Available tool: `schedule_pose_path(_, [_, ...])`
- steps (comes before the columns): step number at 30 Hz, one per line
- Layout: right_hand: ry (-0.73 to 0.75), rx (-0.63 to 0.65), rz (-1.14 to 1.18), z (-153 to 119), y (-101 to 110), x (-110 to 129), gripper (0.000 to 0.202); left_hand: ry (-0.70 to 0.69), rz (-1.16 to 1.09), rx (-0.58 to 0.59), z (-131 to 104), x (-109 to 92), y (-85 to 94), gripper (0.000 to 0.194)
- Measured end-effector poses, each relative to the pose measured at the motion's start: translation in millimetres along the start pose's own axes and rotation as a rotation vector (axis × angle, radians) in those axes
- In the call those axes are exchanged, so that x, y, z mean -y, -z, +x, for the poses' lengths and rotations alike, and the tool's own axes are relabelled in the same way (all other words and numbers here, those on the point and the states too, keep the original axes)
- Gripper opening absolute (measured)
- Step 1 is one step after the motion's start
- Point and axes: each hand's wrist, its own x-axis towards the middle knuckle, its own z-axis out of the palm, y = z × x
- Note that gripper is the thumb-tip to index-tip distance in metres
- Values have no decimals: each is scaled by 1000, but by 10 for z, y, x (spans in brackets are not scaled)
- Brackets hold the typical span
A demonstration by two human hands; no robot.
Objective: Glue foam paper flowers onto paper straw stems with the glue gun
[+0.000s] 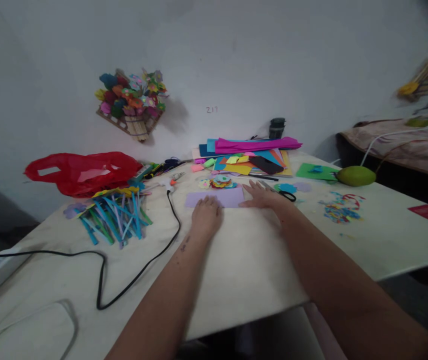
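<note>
A lilac strip of paper (229, 198) lies flat on the table in front of me. My left hand (206, 212) rests on its near edge, left of the middle, with the fingers laid down on it. At the paper's right end, my right hand (261, 196) is spread, its fingertips touching or close to that edge. Scissors with black handles (288, 195) lie just beyond my right hand, their blades partly visible. Behind the paper sits a small pile of cut paper flowers (221, 182).
At left are paper stems (114, 217), a red plastic bag (82, 172) and a glue gun (169, 185) with a black cord (157, 256). Coloured sheets (255, 146) are stacked at the back. Paper scraps (339, 210) and a green oval object (356, 176) lie right.
</note>
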Motion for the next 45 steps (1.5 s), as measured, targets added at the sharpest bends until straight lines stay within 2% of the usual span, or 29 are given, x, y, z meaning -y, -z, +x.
schedule_pose_path(2, [11,8,6,-3,10,-8,94,-9,-97,0,18,17,-19,31])
schedule_pose_path(9, [53,14,-8,-12,40,-63,95,134,-336,-63,95,176,-30,19])
schedule_pose_path(12, [92,-48,-17,-39,73,-63,92,129,-359,-50,119,197,-31,12])
schedule_pose_path(16, [313,-207,80,-76,148,22,58,113,-369,-47,139,209,-56,10])
schedule_pose_path(19, [410,-219,135,-97,190,172,36,120,-373,-43,148,219,-70,11])
schedule_pose_path(23, [494,-234,48,-143,202,378,23,116,-356,-17,153,229,-71,11])
schedule_pose_path(34, [498,-245,-286,-285,230,596,28,106,-352,-31,150,229,-75,11])
schedule_pose_path(42, [476,-236,-352,-261,207,660,28,100,-345,-34,150,250,-89,11])
schedule_pose_path(45, [480,-227,-343,-254,206,656,29,34,-358,-53,147,272,-94,9])
